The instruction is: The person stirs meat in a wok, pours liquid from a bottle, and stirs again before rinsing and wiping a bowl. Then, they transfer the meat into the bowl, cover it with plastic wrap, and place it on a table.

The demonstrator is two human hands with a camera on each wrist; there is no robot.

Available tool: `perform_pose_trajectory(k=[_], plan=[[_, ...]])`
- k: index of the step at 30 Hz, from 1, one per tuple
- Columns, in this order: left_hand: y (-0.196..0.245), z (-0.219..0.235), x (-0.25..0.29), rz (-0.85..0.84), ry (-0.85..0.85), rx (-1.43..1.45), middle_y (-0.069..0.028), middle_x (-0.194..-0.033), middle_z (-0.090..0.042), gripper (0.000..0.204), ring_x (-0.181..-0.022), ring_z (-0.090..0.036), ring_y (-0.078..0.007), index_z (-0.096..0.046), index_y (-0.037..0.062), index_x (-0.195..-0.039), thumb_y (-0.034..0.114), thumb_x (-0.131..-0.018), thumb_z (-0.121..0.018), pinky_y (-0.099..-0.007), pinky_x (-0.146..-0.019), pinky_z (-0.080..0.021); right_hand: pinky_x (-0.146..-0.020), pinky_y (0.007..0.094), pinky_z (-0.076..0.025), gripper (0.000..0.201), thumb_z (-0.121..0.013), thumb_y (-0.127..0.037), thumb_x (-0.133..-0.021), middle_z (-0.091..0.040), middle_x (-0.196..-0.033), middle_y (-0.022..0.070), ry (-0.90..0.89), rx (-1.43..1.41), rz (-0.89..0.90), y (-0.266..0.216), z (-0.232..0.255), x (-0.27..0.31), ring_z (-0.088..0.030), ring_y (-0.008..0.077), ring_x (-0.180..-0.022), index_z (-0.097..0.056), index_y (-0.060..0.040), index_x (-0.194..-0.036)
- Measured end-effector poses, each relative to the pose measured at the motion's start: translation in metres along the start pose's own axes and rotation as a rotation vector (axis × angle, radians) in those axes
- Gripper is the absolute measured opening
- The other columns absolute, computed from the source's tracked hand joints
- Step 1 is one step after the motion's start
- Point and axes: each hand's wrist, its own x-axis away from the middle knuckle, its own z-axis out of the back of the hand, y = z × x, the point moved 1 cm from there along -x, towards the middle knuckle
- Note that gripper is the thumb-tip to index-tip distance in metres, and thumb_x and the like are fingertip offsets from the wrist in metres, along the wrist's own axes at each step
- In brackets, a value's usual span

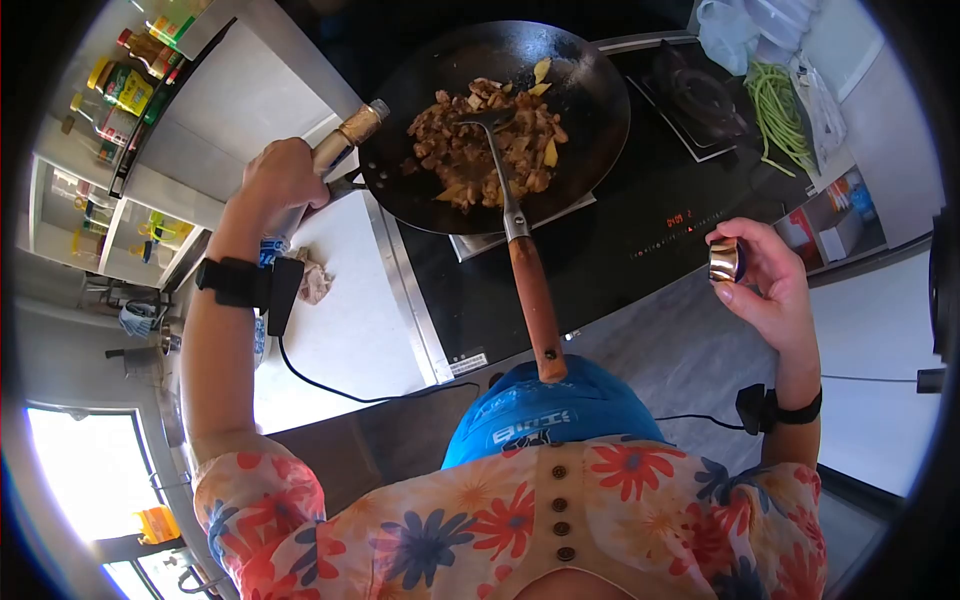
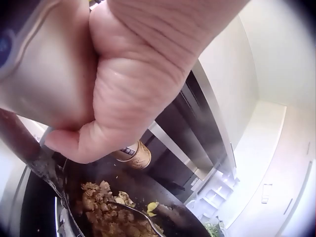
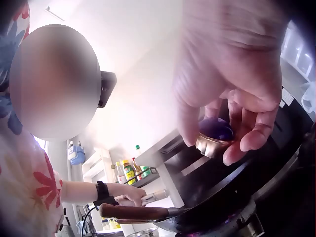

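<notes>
My left hand (image 1: 283, 175) grips a pale bottle (image 1: 334, 148) and tips its gold neck (image 2: 138, 157) over the left rim of a dark wok (image 1: 597, 120). Browned chunks of food (image 1: 440, 135) with yellow slices lie in the wok. Among them rests the metal head of a spatula (image 1: 532, 295), its wooden handle reaching over the near rim. Off to the right, away from the wok, my right hand (image 1: 775, 290) pinches a gold cap (image 1: 724, 262) between thumb and fingers. The right wrist view shows the purple top or inside of this cap (image 3: 216, 129).
The wok stands on a black cooktop (image 1: 640, 250) with lit red digits. Green beans (image 1: 778, 115) and plastic bags (image 1: 728, 35) lie at the back right. A crumpled cloth (image 1: 314, 277) is on the white counter (image 1: 350, 320). Sauce bottles (image 1: 120, 88) line a shelf on the left.
</notes>
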Motion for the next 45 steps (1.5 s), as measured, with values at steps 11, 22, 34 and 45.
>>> perform_pose_trajectory(k=[11, 22, 34, 45], plan=[[0.014, 0.022, -0.039, 0.025, 0.046, -0.081, -0.0152, -0.082, -0.063, 0.037, -0.079, -0.062, -0.0277, -0.064, 0.0012, -0.081, 0.014, -0.046, -0.065, -0.0341, -0.072, -0.048, -0.062, 0.0160, -0.040, 0.045, -0.066, -0.002, -0.070, -0.052, -0.102, 0.0016, -0.003, -0.029, -0.025, 0.013, 0.017, -0.004, -0.051, 0.0065, -0.085, -0.049, -0.0056, -0.112], [0.055, 0.046, -0.046, -0.083, 0.118, 0.013, -0.0162, -0.078, -0.063, 0.034, -0.075, -0.062, -0.0296, -0.064, 0.0018, -0.079, 0.014, -0.047, -0.064, -0.0355, -0.069, -0.049, -0.061, 0.0164, -0.042, 0.046, -0.065, 0.001, -0.069, -0.053, -0.103, 0.0023, -0.015, -0.060, -0.060, 0.016, 0.017, -0.001, -0.053, 0.0068, -0.084, -0.050, -0.0050, -0.112], [0.099, 0.044, -0.011, -0.255, 0.022, -0.035, -0.0141, -0.076, -0.063, 0.028, -0.075, -0.062, -0.0296, -0.064, 0.0022, -0.074, 0.015, -0.048, -0.064, -0.0358, -0.071, -0.048, -0.060, 0.0161, -0.043, 0.045, -0.066, -0.001, -0.069, -0.055, -0.101, 0.0034, -0.006, -0.041, -0.076, 0.016, 0.023, 0.012, -0.054, 0.0071, -0.081, -0.050, -0.0053, -0.112], [0.067, 0.037, 0.031, -0.272, 0.095, 0.171, -0.0177, -0.076, -0.061, 0.040, -0.068, -0.060, -0.0304, -0.063, -0.0013, -0.083, 0.020, -0.049, -0.066, -0.0337, -0.067, -0.048, -0.061, 0.0150, -0.041, 0.045, -0.066, 0.000, -0.069, -0.055, -0.099, 0.0016, -0.088, -0.051, -0.068, 0.016, 0.018, -0.002, -0.054, 0.0056, -0.081, -0.051, -0.0055, -0.111]])
